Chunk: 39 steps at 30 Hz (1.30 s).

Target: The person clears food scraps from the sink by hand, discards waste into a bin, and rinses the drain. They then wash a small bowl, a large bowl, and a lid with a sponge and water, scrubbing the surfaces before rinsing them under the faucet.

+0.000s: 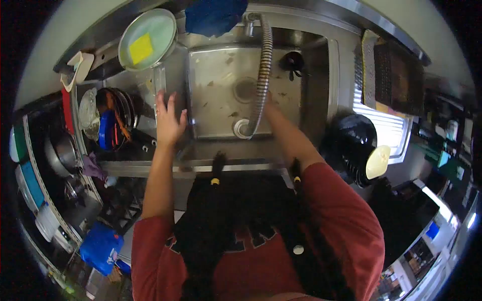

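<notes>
My left hand (170, 123) rests at the divider between the two basins of a steel sink, its fingers spread and nothing in it. Down in the right basin (216, 118) reaches my right hand (270, 104), near the drain (245, 90). A coiled metal spray hose (264, 55) hangs in front of that hand and hides its fingers. The hose's round white spray head (242, 128) hangs over the near part of the basin. Small dark scraps lie on the wet basin floor. A black item (292, 62) sits at the basin's far right corner.
A round metal bowl (168, 22) with pale green liquid and a yellow sponge (141, 48) stands at the back left. Pans and utensils fill the left basin, among them a blue one (106, 129). Black bowls (354, 133) are stacked at right. A blue cloth (213, 17) lies behind the sink.
</notes>
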Tool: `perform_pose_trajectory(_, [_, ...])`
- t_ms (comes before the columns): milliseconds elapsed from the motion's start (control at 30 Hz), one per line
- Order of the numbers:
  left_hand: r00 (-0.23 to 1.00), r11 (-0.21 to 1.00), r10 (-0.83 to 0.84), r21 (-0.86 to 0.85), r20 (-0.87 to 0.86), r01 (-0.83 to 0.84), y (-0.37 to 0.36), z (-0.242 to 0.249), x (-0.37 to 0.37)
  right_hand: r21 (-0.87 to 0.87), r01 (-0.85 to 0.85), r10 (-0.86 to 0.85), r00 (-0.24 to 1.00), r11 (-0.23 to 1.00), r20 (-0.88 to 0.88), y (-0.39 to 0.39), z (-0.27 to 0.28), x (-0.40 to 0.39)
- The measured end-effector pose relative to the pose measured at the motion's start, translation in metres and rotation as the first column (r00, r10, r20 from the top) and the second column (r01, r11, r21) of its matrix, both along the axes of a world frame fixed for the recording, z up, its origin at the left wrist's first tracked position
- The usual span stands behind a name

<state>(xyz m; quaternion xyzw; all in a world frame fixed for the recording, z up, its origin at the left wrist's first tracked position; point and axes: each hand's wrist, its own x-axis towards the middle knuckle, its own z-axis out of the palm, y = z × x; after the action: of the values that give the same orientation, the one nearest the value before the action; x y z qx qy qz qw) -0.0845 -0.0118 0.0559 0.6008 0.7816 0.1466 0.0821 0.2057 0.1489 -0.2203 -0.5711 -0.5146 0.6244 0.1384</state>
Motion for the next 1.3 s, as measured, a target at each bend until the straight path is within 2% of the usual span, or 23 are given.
perform_pose_trajectory(33, [1.000,1.000,0.020,-0.009,-0.004,-0.020,-0.003,0.000,-0.004,0.167,-0.193,0.148,0.957,0.967,0.250,-0.003,-0.014,-0.015])
perform_pose_trajectory(67, [1.000,0.999,0.008,-0.032,0.028,-0.007,-0.007,0.000,-0.008,0.280,-0.408,0.232,0.836,0.869,0.497,-0.005,-0.026,-0.026])
perform_pose_trajectory(100, [0.998,0.999,-0.004,-0.051,0.059,0.007,-0.008,-0.001,-0.012,0.278,-0.422,0.249,0.835,0.863,0.491,-0.006,-0.006,-0.034])
perform_pose_trajectory(167, [0.998,0.999,0.003,-0.039,0.061,0.000,-0.009,-0.003,-0.016,0.443,-0.309,0.158,0.925,0.842,0.344,-0.008,0.060,-0.048])
perform_pose_trajectory(300, [0.996,1.000,0.003,-0.013,0.084,-0.002,-0.009,-0.007,-0.019,0.491,-0.458,0.306,0.881,0.741,0.362,-0.017,-0.039,-0.055])
perform_pose_trajectory(367, [0.997,1.000,0.007,-0.011,0.081,-0.006,-0.007,-0.008,-0.021,0.254,-0.923,0.428,0.361,0.288,0.828,-0.018,-0.069,-0.058])
perform_pose_trajectory(400, [0.997,1.000,-0.007,-0.009,0.081,0.008,-0.008,-0.009,-0.022,0.255,-0.926,0.440,0.358,0.277,0.823,-0.020,-0.060,-0.059])
perform_pose_trajectory(467, [0.998,1.000,-0.014,-0.003,0.068,0.014,-0.008,-0.011,-0.026,0.370,-0.919,0.251,0.394,0.137,0.884,-0.024,-0.017,-0.058])
perform_pose_trajectory(500, [0.998,0.999,-0.036,0.016,0.060,0.035,-0.008,-0.012,-0.026,0.369,-0.920,0.259,0.392,0.133,0.883,-0.022,0.003,-0.062])
perform_pose_trajectory(567, [0.998,1.000,-0.025,0.008,0.053,0.024,-0.008,-0.010,-0.025,0.187,-0.853,0.511,0.452,0.487,0.731,-0.012,0.032,-0.067])
perform_pose_trajectory(700, [0.998,1.000,-0.021,0.020,0.059,0.020,-0.007,-0.012,-0.029,0.268,-0.816,0.535,0.547,0.512,0.643,0.022,0.007,-0.067])
perform_pose_trajectory(867, [0.997,0.998,-0.030,0.058,0.068,0.026,-0.008,-0.010,-0.031,0.328,-0.746,0.689,0.664,0.580,0.292,0.091,0.056,-0.102])
perform_pose_trajectory(900, [0.997,0.999,-0.025,0.048,0.076,0.022,-0.007,-0.008,-0.030,0.329,-0.749,0.693,0.660,0.575,0.290,0.098,0.054,-0.112])
perform_pose_trajectory(967, [0.997,0.999,-0.011,0.036,0.081,0.008,-0.008,-0.008,-0.030,0.631,-0.528,0.376,0.849,0.569,0.371,0.107,0.048,-0.135])
perform_pose_trajectory(1000, [0.996,1.000,0.010,0.014,0.092,-0.012,-0.009,-0.009,-0.029,0.631,-0.531,0.383,0.847,0.566,0.369,0.107,0.050,-0.142])
perform_pose_trajectory(1067, [0.994,0.999,0.037,-0.010,0.105,-0.037,-0.011,-0.012,-0.029,0.656,-0.606,0.276,0.793,0.450,0.544,0.106,0.055,-0.153])
perform_pose_trajectory(1100, [0.995,1.000,0.029,0.009,0.097,-0.030,-0.012,-0.013,-0.030,0.653,-0.610,0.280,0.790,0.449,0.545,0.102,0.023,-0.152])
perform_pose_trajectory(1133, [0.996,0.999,0.019,0.028,0.091,-0.022,-0.012,-0.013,-0.029,0.516,-0.539,0.476,0.839,0.666,0.263,0.095,-0.032,-0.147])
perform_pose_trajectory(1167, [0.995,0.999,0.019,0.029,0.094,-0.022,-0.012,-0.013,-0.029,0.296,-0.501,0.542,0.837,0.813,-0.075,0.091,-0.062,-0.144])
perform_pose_trajectory(1200, [0.994,1.000,0.015,0.023,0.104,-0.018,-0.011,-0.012,-0.030,0.298,-0.501,0.542,0.837,0.813,-0.072,0.083,-0.049,-0.137])
perform_pose_trajectory(1233, [0.994,1.000,0.014,0.019,0.111,-0.016,-0.010,-0.011,-0.031,0.384,-0.740,0.704,0.661,0.553,0.261,0.066,-0.021,-0.124])
perform_pose_trajectory(1267, [0.994,0.999,0.018,0.024,0.107,-0.021,-0.009,-0.010,-0.034,0.344,-0.910,0.712,0.401,0.233,0.576,0.056,0.006,-0.119])
perform_pose_trajectory(1300, [0.993,0.999,0.014,0.029,0.119,-0.018,-0.010,-0.009,-0.035,0.346,-0.910,0.715,0.397,0.227,0.576,0.052,0.024,-0.121])
